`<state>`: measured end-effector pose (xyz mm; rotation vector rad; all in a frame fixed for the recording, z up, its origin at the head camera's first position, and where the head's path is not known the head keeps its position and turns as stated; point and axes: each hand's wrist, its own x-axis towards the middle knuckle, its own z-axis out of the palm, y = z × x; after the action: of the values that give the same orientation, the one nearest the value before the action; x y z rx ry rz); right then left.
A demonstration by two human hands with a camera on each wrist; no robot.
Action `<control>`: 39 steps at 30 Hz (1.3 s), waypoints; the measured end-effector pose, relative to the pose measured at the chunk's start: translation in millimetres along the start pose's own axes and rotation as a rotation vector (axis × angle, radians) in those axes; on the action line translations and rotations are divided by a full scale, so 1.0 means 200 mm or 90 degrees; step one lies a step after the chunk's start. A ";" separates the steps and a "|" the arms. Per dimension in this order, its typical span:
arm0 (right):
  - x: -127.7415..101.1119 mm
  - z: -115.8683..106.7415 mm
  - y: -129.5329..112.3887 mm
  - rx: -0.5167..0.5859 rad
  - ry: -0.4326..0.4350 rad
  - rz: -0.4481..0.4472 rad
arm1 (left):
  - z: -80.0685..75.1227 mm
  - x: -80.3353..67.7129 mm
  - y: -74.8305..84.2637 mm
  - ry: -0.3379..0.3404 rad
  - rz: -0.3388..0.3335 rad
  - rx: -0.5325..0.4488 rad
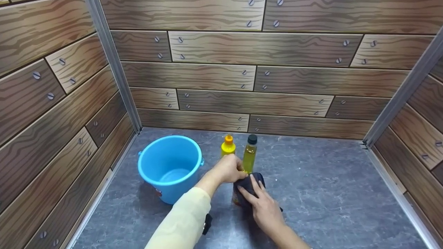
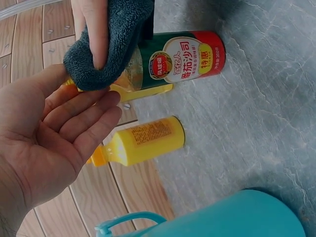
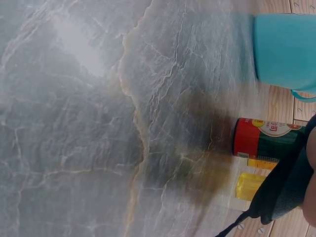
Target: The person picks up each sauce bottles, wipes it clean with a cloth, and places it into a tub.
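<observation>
The right hand [image 1: 264,207] presses a dark cloth [image 2: 111,44] over the top of a red-and-green labelled bottle [image 2: 185,57] standing on the grey floor [image 1: 328,193], fingers curled round the cloth. The left hand [image 2: 54,133] lies slack and flat-fingered beside it, grasping nothing. Behind stand a yellow squeeze bottle [image 1: 228,146] and a bottle of yellow liquid [image 1: 249,154] — the blue bucket [image 1: 169,167], just left, looks empty.

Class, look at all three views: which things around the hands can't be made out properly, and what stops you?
- Labelled bottle: top hidden under the dark cloth in every view.
- Right hand: right wrist view shows only a sliver at the edge.
- Blue bucket: cut off by the frame in both wrist views.
</observation>
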<state>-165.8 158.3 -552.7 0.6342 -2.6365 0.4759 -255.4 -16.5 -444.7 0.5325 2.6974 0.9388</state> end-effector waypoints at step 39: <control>-0.10 0.20 0.03 -0.010 0.105 -0.044 | 0.01 -0.01 0.00 0.013 -0.008 -0.020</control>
<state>-163.8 153.3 -598.2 0.6506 -2.4528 0.4661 -254.0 -16.7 -445.7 0.5017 2.6962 0.9857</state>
